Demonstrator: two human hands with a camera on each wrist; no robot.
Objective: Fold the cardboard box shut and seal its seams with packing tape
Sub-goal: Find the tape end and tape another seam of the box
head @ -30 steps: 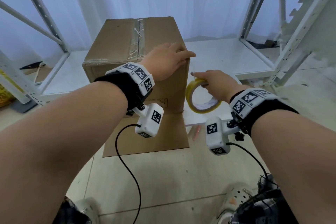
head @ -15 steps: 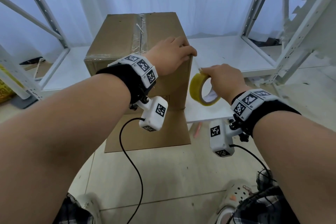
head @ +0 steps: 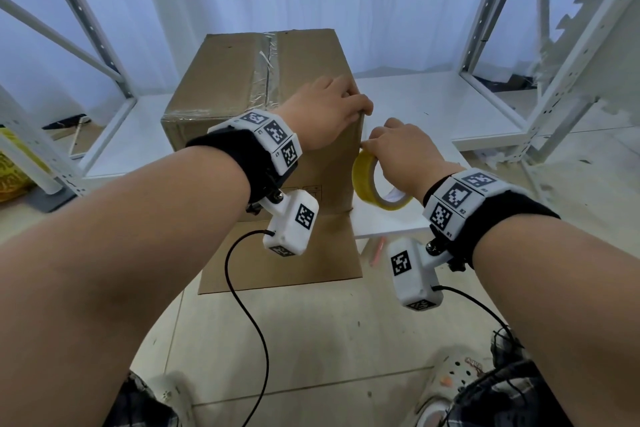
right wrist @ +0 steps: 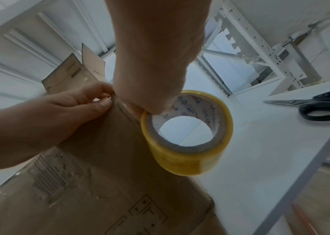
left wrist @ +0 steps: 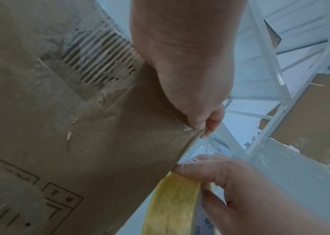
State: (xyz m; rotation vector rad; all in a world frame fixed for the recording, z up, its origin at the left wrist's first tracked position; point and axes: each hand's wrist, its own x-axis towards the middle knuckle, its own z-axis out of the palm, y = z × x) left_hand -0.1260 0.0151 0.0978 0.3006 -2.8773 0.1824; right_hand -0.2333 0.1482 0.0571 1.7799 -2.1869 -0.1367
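Tape roll now at box corner; scissors right-wrist only.

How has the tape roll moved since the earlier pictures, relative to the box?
Yes. The tape roll, gripped by the right hand, has moved left to the cardboard box, now at its right vertical edge.

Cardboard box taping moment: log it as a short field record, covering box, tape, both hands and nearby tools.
box: cardboard box upright on the white shelf, top seam already taped
tape: yellow tape roll at the box's right vertical edge
left hand: left hand pinches the top right corner
right hand: right hand grips the roll
tools: scissors on the shelf
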